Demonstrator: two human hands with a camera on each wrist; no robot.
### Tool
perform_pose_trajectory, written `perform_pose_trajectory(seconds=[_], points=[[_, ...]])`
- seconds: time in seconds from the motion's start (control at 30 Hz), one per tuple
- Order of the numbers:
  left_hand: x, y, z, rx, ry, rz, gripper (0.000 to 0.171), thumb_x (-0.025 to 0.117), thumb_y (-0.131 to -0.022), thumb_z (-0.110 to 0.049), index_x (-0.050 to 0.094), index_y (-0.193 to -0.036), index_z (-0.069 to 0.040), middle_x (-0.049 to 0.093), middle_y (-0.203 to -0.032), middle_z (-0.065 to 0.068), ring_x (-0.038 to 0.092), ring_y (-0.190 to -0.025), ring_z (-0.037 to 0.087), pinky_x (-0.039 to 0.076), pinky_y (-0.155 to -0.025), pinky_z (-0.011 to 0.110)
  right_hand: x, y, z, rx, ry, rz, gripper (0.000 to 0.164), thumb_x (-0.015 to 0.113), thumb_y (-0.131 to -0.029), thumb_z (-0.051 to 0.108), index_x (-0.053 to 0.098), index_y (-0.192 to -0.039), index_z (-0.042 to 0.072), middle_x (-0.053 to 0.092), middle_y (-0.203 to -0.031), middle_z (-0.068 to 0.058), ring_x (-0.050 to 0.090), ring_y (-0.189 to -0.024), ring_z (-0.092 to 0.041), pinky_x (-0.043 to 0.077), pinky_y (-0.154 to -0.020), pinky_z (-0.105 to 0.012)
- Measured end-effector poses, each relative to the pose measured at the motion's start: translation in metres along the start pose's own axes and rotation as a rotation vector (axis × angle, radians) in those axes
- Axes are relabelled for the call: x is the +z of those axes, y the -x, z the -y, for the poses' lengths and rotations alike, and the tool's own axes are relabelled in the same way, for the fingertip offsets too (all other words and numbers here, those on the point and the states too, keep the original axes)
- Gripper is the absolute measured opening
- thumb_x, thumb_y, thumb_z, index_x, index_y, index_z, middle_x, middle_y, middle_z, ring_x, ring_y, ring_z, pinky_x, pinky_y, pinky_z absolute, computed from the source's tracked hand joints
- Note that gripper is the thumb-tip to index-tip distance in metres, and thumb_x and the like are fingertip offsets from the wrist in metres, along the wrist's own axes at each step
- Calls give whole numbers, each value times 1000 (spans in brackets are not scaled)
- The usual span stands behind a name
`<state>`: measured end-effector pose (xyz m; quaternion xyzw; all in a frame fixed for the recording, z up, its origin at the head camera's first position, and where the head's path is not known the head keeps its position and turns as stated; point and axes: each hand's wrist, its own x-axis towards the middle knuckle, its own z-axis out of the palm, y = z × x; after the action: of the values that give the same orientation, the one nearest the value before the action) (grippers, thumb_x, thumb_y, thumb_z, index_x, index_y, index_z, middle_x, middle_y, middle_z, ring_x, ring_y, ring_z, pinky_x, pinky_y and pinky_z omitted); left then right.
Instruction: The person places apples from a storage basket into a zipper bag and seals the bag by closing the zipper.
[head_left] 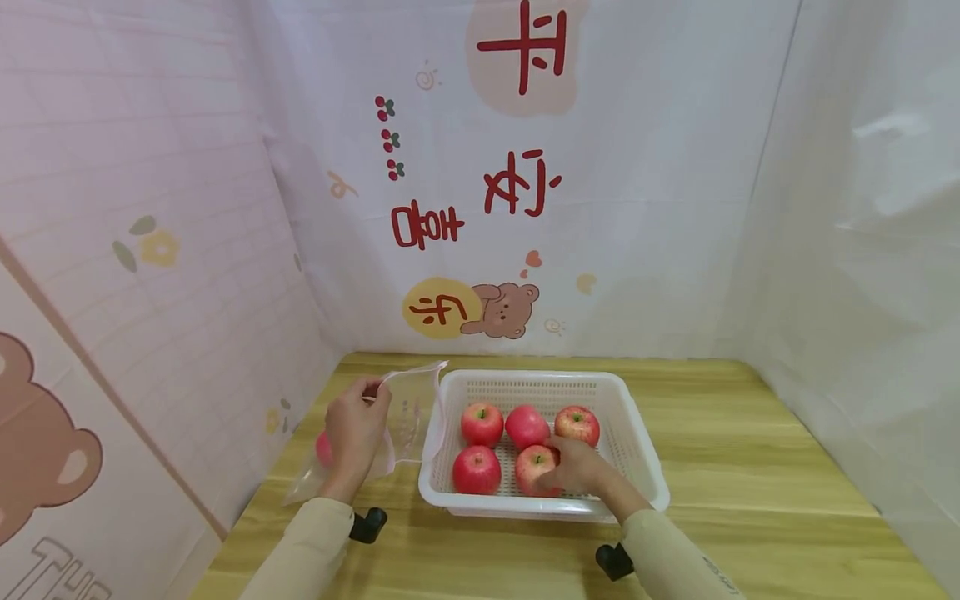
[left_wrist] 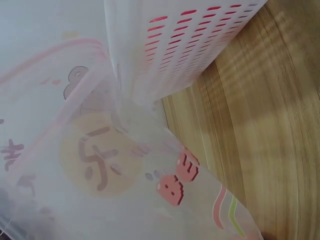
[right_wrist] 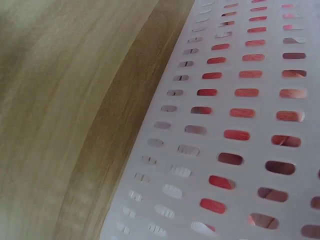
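Observation:
A clear plastic zip bag [head_left: 412,417] with a pink-edged mouth hangs from my left hand [head_left: 356,429], which pinches its top edge. The bag's mouth spreads toward the white basket [head_left: 517,505]. A red apple [head_left: 323,450] shows through the bag, partly hidden behind my left wrist. Inside the basket, my right hand [head_left: 581,468] has its fingers and thumb round the front middle apple [head_left: 534,468]. Strawberry prints on the bag [left_wrist: 170,190] show large in the left wrist view. In the right wrist view, the slotted basket wall [right_wrist: 235,165] hides that hand.
Other apples lie in the basket: a front-left apple [head_left: 476,471], a back-left apple [head_left: 482,425], a back-middle apple [head_left: 527,427] and a back-right apple [head_left: 577,425]. The wooden table [head_left: 735,467] meets a printed cloth backdrop [head_left: 645,275] behind and on both sides.

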<state>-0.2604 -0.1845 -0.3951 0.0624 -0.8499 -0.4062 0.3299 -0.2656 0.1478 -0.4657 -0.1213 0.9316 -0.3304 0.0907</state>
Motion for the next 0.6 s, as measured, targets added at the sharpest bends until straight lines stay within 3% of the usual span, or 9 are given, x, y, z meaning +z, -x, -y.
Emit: perform_pose_trajectory(seconds=[0.6], points=[[-6, 1, -1, -2, 19, 22, 17, 63, -92, -20, 75, -96, -8, 73, -87, 5, 68, -74, 22, 50, -68, 41, -11, 2, 19, 36, -87, -110, 71, 77, -76, 35, 57, -133, -3, 66, -113, -9, 60, -98, -24, 51, -88, -47]])
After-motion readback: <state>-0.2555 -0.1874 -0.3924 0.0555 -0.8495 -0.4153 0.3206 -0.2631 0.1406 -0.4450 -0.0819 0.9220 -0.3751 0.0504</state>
